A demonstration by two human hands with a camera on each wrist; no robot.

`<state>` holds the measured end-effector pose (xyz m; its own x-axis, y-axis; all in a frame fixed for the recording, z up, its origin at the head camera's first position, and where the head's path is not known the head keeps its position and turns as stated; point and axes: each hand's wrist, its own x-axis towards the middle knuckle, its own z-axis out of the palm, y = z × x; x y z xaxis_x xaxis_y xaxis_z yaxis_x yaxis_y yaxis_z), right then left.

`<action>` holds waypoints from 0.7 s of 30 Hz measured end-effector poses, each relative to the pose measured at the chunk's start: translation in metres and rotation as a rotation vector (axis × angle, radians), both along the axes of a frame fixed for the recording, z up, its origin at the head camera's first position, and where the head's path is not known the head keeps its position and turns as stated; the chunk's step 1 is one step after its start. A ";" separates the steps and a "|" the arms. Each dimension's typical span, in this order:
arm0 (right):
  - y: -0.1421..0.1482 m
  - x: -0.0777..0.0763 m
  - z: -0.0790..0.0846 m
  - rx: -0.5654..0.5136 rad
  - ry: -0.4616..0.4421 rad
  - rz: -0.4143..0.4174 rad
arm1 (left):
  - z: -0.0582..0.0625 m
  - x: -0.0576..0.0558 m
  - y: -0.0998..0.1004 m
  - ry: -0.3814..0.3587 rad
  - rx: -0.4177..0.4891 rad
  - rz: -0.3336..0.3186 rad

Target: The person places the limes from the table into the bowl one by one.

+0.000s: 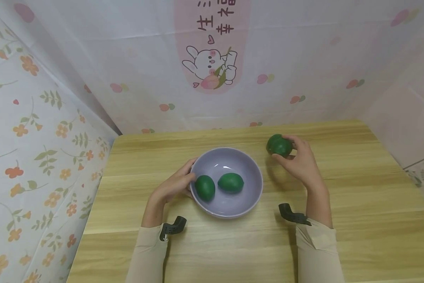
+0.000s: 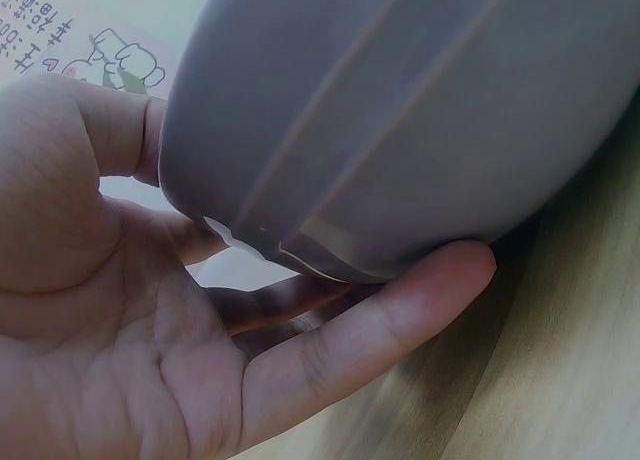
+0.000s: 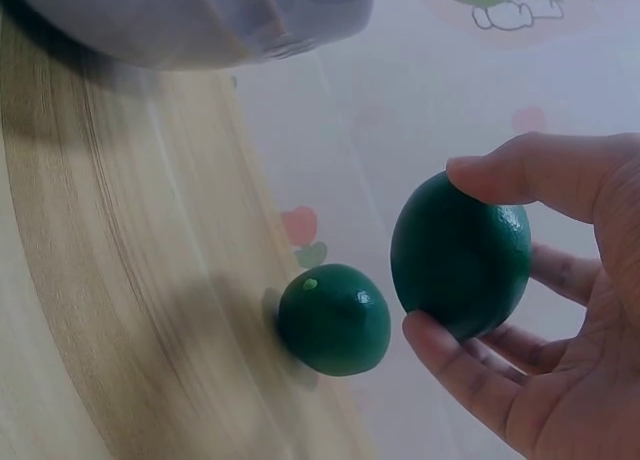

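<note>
The left hand (image 1: 175, 184) reaches in from the near left and holds the left side of a purple bowl (image 1: 235, 206), thumb by the rim and fingers bent around the outside. The right hand (image 1: 300, 161) stretches farther out on the right. Its thumb and fingers pinch a green fruit (image 3: 460, 255), close to another green fruit (image 3: 335, 320) near the far edge. Two more green fruits (image 1: 231, 182) sit in the bowl. The tabletop (image 1: 367, 188) is yellowish wood with stripes. A pale cloth (image 1: 304, 59) with a bunny picture (image 1: 212, 65) hangs behind it, and a flowery cloth (image 1: 56, 129) hangs on the left.
</note>
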<state>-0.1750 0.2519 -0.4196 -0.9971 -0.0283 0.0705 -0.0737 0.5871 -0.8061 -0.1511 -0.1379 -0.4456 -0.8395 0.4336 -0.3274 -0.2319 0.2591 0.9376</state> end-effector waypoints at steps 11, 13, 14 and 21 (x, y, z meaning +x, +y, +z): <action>-0.002 0.000 0.004 -0.042 0.001 0.044 | 0.001 0.001 0.000 0.004 -0.009 0.001; -0.003 0.000 0.005 -0.060 0.000 0.057 | 0.002 0.001 0.000 0.003 -0.009 0.000; -0.003 0.000 0.005 -0.068 -0.003 0.062 | 0.002 0.001 0.000 0.003 -0.011 0.000; -0.003 0.000 0.007 -0.075 -0.025 0.069 | 0.001 0.001 0.000 0.007 -0.017 -0.004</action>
